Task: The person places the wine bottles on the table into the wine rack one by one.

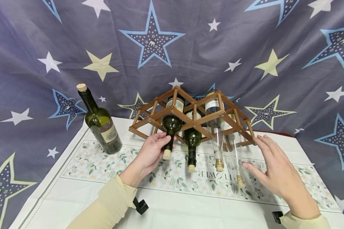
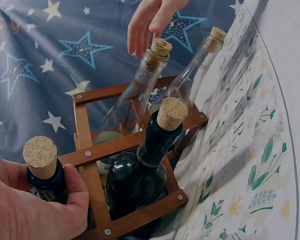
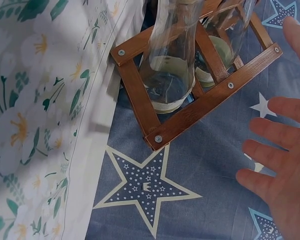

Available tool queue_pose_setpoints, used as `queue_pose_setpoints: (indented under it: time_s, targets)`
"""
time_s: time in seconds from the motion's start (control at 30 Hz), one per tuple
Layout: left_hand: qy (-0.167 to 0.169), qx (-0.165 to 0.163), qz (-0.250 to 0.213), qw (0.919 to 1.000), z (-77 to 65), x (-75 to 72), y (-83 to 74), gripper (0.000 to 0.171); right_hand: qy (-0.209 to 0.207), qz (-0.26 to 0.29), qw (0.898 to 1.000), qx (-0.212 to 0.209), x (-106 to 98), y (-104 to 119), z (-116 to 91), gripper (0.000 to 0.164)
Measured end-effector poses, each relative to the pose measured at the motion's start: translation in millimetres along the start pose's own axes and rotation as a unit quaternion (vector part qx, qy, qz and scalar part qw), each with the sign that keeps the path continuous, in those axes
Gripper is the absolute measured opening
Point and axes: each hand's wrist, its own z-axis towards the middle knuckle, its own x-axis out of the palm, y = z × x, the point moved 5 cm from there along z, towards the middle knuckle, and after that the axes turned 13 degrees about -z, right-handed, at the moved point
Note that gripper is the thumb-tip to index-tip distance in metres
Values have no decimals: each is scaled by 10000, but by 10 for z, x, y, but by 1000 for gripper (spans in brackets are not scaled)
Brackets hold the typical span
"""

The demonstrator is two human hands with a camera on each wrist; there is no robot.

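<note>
A brown wooden wine rack [image 1: 195, 122] stands on the table, holding several corked bottles with their necks toward me. My left hand [image 1: 153, 149] grips the neck of a dark green wine bottle [image 1: 172, 122] in the rack's upper left slot; the left wrist view shows thumb and fingers around it below the cork [image 2: 40, 152]. Beside it lies a second dark green bottle [image 1: 192, 136], lower in the rack. Two clear glass bottles [image 1: 217, 140] fill slots at the right. My right hand [image 1: 278, 168], fingers extended and holding nothing, is by the rack's right end.
Another corked green bottle [image 1: 104, 128] stands upright on the table left of the rack. A floral runner [image 1: 103, 165] lies across the white tablecloth [image 1: 177, 210]. Behind the table hangs a grey-blue star-patterned cloth [image 1: 189, 47].
</note>
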Motion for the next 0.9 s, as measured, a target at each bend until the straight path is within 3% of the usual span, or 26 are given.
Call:
queue_pose_setpoints:
  time_s: [0.9]
  targets:
    - [-45, -68, -253, 9996, 54, -20, -3, 41, 67, 82, 9999, -7, 3, 11, -3, 95]
